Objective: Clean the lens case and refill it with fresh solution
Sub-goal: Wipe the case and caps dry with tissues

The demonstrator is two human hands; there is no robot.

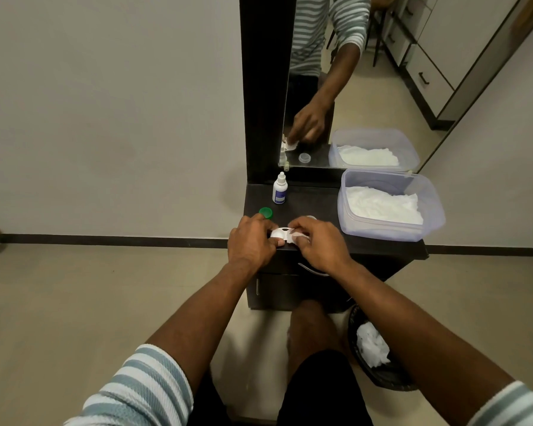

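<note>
Both hands met over the near edge of the dark worktop (320, 201), sharing the white lens case (280, 233) between them. The left hand (253, 244) pinched the case's left end, thumb underneath and fingers on top, evidently to steady it. The right hand (317, 244) closed on the right end with a small piece of white tissue (299, 238) pressed against it, which looked like wiping out that well, though the fingers hid the contact itself. The left well faced up and lay open.

A green cap (266, 213) sat on the worktop just beyond the left hand, taken off so that the wells could be reached. A second, clear cap appeared only in the mirror (366, 72), its real place hidden behind the right hand. The small white solution bottle (280, 188) stood upright at the far left of the worktop, close enough for the refill but out of the way of the wiping. To the right, a clear plastic tub (391, 232) held fresh tissues, and a dark bin (388, 379) on the floor below held crumpled used ones. By that arrangement, cleaning was under way and the refill not yet begun.
</note>
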